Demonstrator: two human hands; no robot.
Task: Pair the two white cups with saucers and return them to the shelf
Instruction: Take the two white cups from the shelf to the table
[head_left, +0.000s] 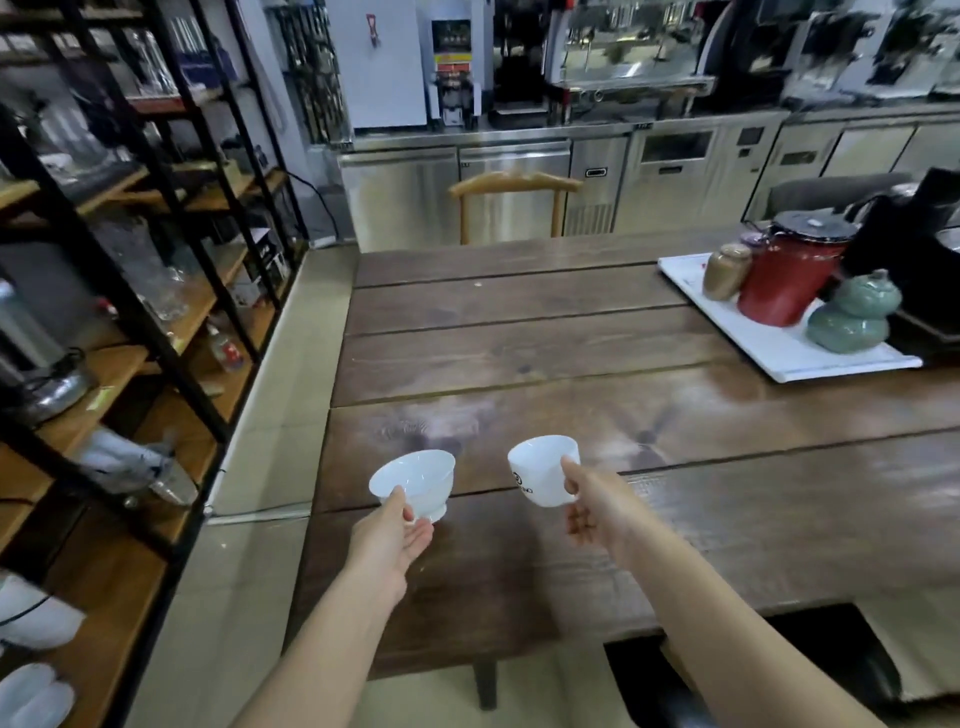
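Above the desk's (571, 332) near left corner, the left grip (392, 540) holds a plain white cup (415, 480) and the right grip (592, 506) a logo-marked white cup (540, 467), apart.

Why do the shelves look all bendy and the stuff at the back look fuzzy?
In the head view, the wide-angle lens bows the shelf posts near the left edge; the machines along the back counter are blurred, while the cup in the left hand and the cup in the right hand stay fairly sharp; a pale glare sits on the table.
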